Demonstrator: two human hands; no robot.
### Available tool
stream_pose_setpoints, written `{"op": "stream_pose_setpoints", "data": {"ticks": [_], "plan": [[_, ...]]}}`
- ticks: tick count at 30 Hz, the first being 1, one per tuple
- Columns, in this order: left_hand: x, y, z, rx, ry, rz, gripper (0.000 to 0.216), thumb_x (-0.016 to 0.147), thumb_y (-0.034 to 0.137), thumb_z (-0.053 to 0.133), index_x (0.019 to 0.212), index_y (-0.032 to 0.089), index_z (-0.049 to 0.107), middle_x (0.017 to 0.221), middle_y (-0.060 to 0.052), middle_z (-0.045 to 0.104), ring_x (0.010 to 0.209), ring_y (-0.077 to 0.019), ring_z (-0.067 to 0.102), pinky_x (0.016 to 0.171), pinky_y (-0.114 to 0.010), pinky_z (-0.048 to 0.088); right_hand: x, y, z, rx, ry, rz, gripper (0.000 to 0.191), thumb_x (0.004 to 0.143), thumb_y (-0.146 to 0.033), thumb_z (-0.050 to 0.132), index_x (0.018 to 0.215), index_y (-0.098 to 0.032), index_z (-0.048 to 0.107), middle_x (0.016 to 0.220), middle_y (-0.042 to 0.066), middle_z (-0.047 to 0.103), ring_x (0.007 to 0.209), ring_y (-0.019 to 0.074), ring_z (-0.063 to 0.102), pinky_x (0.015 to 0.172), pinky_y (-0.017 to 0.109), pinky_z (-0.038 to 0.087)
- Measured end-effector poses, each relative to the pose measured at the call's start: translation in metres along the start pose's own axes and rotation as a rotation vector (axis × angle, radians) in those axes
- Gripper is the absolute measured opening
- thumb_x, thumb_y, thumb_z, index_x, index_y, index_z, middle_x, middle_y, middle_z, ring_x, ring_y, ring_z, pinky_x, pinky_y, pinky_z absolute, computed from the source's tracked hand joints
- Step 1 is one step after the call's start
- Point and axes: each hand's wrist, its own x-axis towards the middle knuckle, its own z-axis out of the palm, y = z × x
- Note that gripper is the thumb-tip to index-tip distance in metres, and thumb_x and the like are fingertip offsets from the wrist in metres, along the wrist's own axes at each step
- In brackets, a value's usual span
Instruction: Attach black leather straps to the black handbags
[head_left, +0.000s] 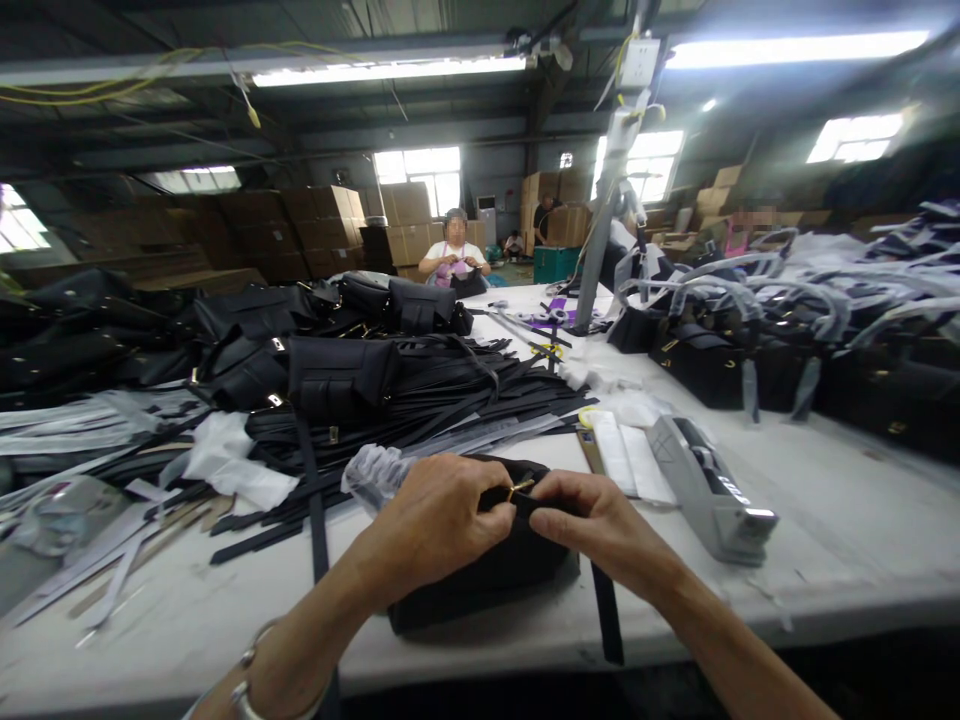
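Bag (480, 590) sits near the front edge of the bench (832, 530), beneath both hands. The left hand (435, 515) has its grip pinched on a gold fitting (519, 489) at the bag's top. The right hand (585, 515) curls just beside it, thumb and finger close together; whether they clasp anything, I cannot tell. Rightward stands a dispenser (686, 475).
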Motion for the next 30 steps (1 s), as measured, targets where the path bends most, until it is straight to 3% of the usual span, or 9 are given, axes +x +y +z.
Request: {"op": "stream_pose_setpoints", "data": {"ticks": [3,6,9,13,18,21,23,27,30], "plan": [[0.0,-0.002,0.001,-0.128,-0.016,-0.017,0.018,0.081,0.024,0.054,0.086,0.022,0.072,0.066,0.003,0.065,0.06,-0.0123,0.055,0.055,-0.022,0.032,0.006,0.009,-0.003,0.125,-0.028,0.046,0.028,0.069,-0.038,0.078,0.077,-0.015,0.064,0.059,-0.005,0.052,0.053,0.0076,0.042,0.049,0.02,0.033],[0.0,-0.006,0.0,-0.227,-0.044,-0.031,0.02,0.08,0.022,0.054,0.087,0.02,0.073,0.066,0.004,0.063,0.059,-0.0114,0.052,0.053,-0.022,0.031,0.011,0.011,-0.003,0.117,0.028,0.02,0.031,0.067,-0.037,0.08,0.082,-0.017,0.062,0.061,-0.006,0.051,0.051,0.0075,0.043,0.046,0.019,0.032],[0.001,-0.011,0.0,-0.299,-0.087,-0.022,0.026,0.079,0.018,0.051,0.093,0.019,0.073,0.072,0.003,0.066,0.062,-0.012,0.054,0.056,-0.021,0.034,0.012,0.004,-0.001,-0.03,0.061,-0.037,0.035,0.069,-0.03,0.077,0.1,-0.02,0.064,0.066,-0.006,0.056,0.056,0.0096,0.049,0.05,0.02,0.037],[0.001,-0.02,0.0,-0.337,-0.133,-0.009,0.028,0.082,0.019,0.049,0.097,0.018,0.072,0.079,0.002,0.069,0.068,-0.0135,0.058,0.06,-0.021,0.038,0.013,-0.011,0.001,-0.308,0.009,-0.103,0.012,0.079,-0.027,0.066,0.086,-0.019,0.073,0.076,0.0,0.067,0.072,0.0147,0.058,0.063,0.024,0.042],[0.001,-0.023,0.003,-0.138,-0.08,0.028,0.022,0.088,0.029,0.054,0.101,0.023,0.07,0.089,0.0,0.071,0.081,-0.0173,0.063,0.071,-0.024,0.043,0.019,-0.012,0.003,-0.459,0.064,-0.096,0.011,0.078,-0.027,0.066,0.08,-0.019,0.074,0.066,-0.002,0.065,0.062,0.0135,0.055,0.054,0.023,0.036],[0.003,-0.019,0.008,0.054,-0.025,0.067,0.027,0.086,0.041,0.061,0.105,0.023,0.067,0.098,-0.005,0.07,0.091,-0.0231,0.063,0.081,-0.03,0.044,0.024,-0.005,0.009,-0.455,-0.002,-0.169,0.011,0.079,-0.027,0.068,0.082,-0.02,0.075,0.071,-0.002,0.068,0.066,0.0142,0.058,0.059,0.023,0.039],[0.005,-0.018,0.012,0.089,-0.049,0.059,0.027,0.087,0.038,0.059,0.108,0.021,0.064,0.095,-0.006,0.071,0.089,-0.0249,0.064,0.079,-0.032,0.045,0.024,-0.001,0.011,-0.412,-0.026,-0.192,0.013,0.079,-0.028,0.069,0.088,-0.02,0.074,0.077,-0.001,0.069,0.071,0.015,0.059,0.064,0.024,0.042],[0.01,-0.026,0.021,-0.116,-0.096,0.038,0.029,0.088,0.023,0.053,0.116,0.021,0.061,0.101,-0.005,0.071,0.092,-0.022,0.065,0.081,-0.03,0.046,0.009,0.001,-0.004,-0.416,-0.014,-0.072,0.035,0.072,-0.02,0.072,0.107,-0.023,0.067,0.072,-0.004,0.064,0.067,0.0147,0.058,0.061,0.024,0.042],[0.013,-0.038,0.029,-0.4,-0.157,0.025,0.03,0.088,0.02,0.049,0.114,0.019,0.064,0.105,-0.004,0.07,0.093,-0.0178,0.064,0.083,-0.027,0.047,-0.009,-0.004,-0.031,-0.449,-0.011,-0.013,0.039,0.069,-0.019,0.073,0.107,-0.026,0.068,0.084,-0.002,0.068,0.078,0.0175,0.061,0.069,0.025,0.045]]}}
